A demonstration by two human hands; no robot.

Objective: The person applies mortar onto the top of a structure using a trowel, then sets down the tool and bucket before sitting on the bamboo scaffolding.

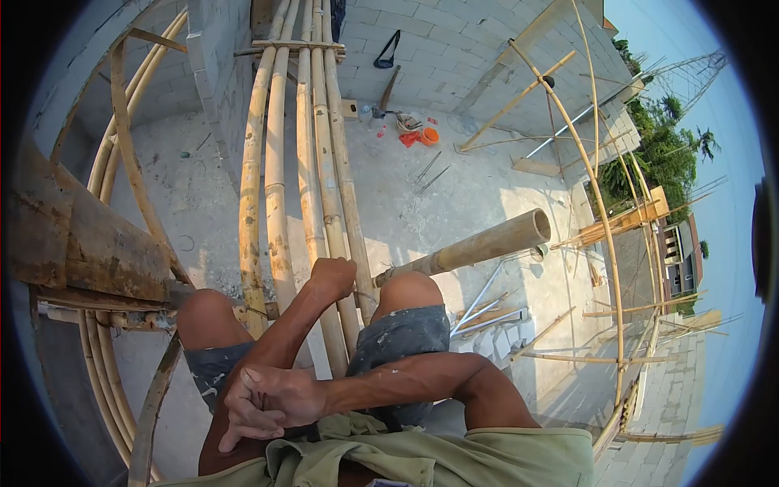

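My left hand [333, 278] is a closed fist over the bamboo poles [307, 170], beside my bent knee [408, 294]. Whatever its fingers may hold is hidden. My right hand [272, 402] reaches across my body to my left arm [284, 325], palm partly up, with bent fingers apart and nothing seen in them. The poles run side by side away from me between my knees, with a short crosspiece [300, 47] at their far end. A thick hollow bamboo piece [479, 243] sticks out to the right past my knee.
Far below on the concrete floor [389, 207] stand an orange bucket [429, 136] and some tools. A bag [387, 50] hangs on the block wall [442, 40]. Bamboo scaffolding [604, 219] rises at right; a wooden beam [114, 243] is close at left.
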